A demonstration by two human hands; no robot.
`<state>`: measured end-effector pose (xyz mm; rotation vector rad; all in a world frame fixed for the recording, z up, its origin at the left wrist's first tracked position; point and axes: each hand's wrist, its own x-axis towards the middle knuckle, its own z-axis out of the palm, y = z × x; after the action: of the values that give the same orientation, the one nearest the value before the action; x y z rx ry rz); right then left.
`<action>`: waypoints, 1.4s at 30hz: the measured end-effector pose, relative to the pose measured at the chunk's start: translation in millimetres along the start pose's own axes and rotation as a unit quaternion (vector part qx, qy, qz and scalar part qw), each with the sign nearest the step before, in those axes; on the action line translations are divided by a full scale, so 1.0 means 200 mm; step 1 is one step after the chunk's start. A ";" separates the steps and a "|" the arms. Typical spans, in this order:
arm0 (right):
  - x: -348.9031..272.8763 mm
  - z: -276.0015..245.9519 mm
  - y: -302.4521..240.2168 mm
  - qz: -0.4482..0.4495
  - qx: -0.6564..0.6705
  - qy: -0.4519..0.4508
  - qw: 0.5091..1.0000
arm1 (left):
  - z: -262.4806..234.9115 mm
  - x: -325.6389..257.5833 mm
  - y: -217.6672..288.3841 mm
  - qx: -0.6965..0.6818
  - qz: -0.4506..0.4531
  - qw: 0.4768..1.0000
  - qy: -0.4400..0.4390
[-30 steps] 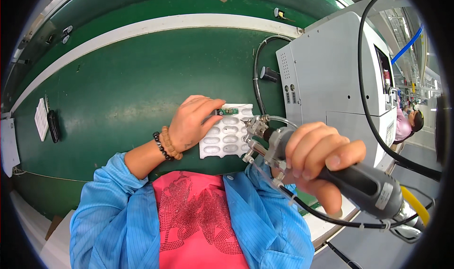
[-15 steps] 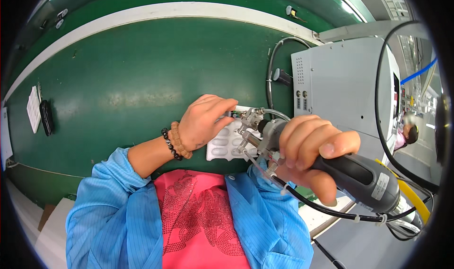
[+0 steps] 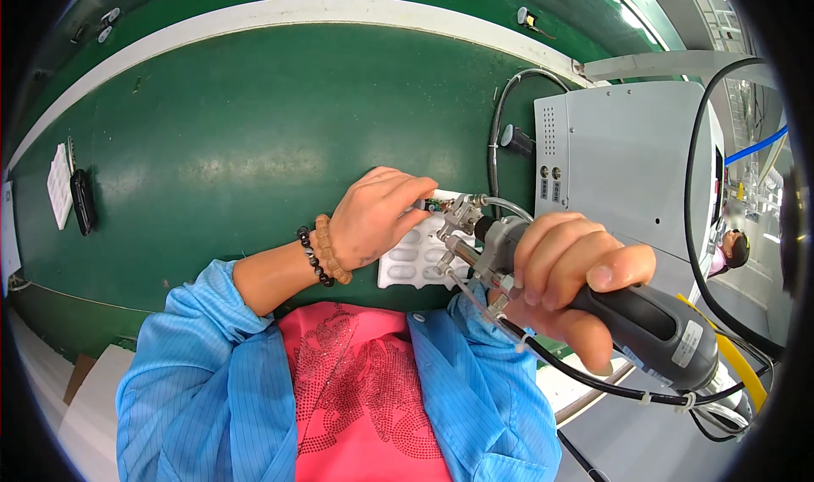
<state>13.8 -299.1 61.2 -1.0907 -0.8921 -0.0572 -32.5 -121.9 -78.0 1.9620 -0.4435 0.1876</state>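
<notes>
My right hand (image 3: 572, 266) is wrapped around the black grip of a pistol-like tool (image 3: 657, 323) with a metal front end, clear tubing and a black cable. The tool's tip points left toward a small circuit board (image 3: 435, 204), partly hidden behind the metal parts. My left hand (image 3: 377, 215) pinches the board's left end between thumb and fingers. Below it, a white moulded tray (image 3: 407, 272) with oval pockets lies on the green bench, its right side covered by the tool. Whether the tip touches the board, I cannot tell.
A grey metal machine (image 3: 623, 160) stands at the right, with a black cable (image 3: 493, 113) looping beside it. On the far left lie a white tray (image 3: 60, 185) and a black oblong object (image 3: 82, 200). Further right sits another person (image 3: 731, 249).
The view has shifted slightly, so the hands, tool and tray appear a little further right. Both grips look the same.
</notes>
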 end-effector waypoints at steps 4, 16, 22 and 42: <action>0.00 0.01 0.00 -0.010 -0.010 0.009 1.000 | 0.00 0.01 0.00 -0.011 0.006 1.000 0.001; 0.01 0.02 0.03 0.012 -0.034 -0.035 0.999 | 0.00 0.00 0.00 -0.006 0.002 1.000 0.009; 0.02 0.00 0.02 0.047 0.003 -0.029 0.998 | 0.00 0.01 0.00 -0.013 0.011 1.000 -0.002; -0.08 -0.05 -0.28 -0.095 -0.057 0.042 0.993 | -0.26 0.20 0.11 0.034 0.014 0.997 0.067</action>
<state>-16.5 -341.3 90.2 -1.0976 -0.9238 -0.3131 -1.3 -91.4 -23.3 1.9958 -0.3816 0.3545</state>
